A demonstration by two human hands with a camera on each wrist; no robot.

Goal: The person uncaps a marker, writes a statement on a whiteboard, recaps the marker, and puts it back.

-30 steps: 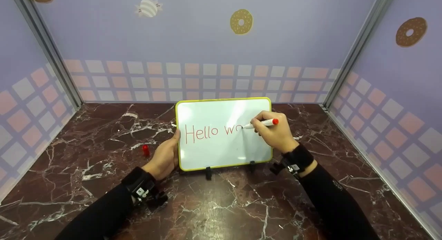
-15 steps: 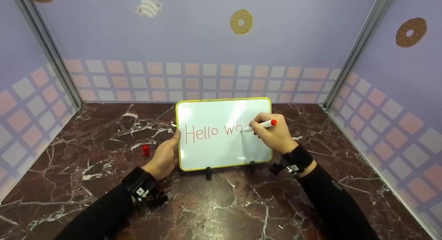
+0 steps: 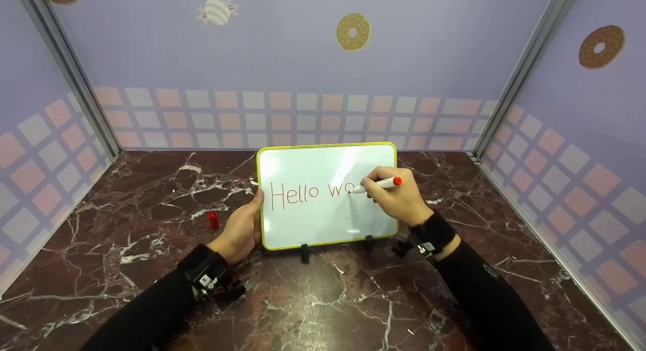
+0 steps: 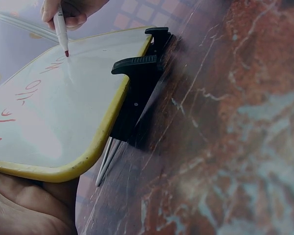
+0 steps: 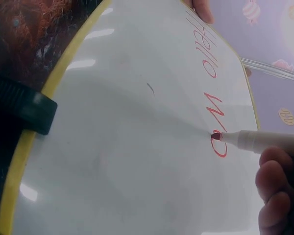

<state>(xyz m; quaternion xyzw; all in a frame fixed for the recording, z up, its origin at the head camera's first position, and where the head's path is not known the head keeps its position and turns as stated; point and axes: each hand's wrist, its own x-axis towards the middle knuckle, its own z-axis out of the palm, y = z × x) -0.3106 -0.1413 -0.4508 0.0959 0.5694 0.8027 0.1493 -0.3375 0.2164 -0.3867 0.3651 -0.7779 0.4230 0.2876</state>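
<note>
A whiteboard [image 3: 313, 222] with a yellow frame leans back on a black stand [image 3: 305, 253] in mid-table. Red lettering [image 3: 294, 193] on it reads "Hello wo". At the board's left edge my left hand [image 3: 239, 230] grips the frame, thumb at the front and the other fingers mostly hidden behind. My right hand [image 3: 404, 197] pinches a white marker [image 3: 386, 183] with a red end. In the right wrist view the marker's red tip [image 5: 216, 136] meets the board at the last letter, a round "o" [image 5: 218, 148].
A red marker cap [image 3: 213, 220] stands on the dark marbled table [image 3: 151, 224], left of the left hand. Patterned wall panels [image 3: 323, 63] enclose the back and both sides. Black stand clips [image 4: 137, 64] hook over the board's lower edge.
The marker tip has moved down and left along the last letter's curve, and its red line has grown from an arch into a rounder shape. The left hand and board have stayed put.
</note>
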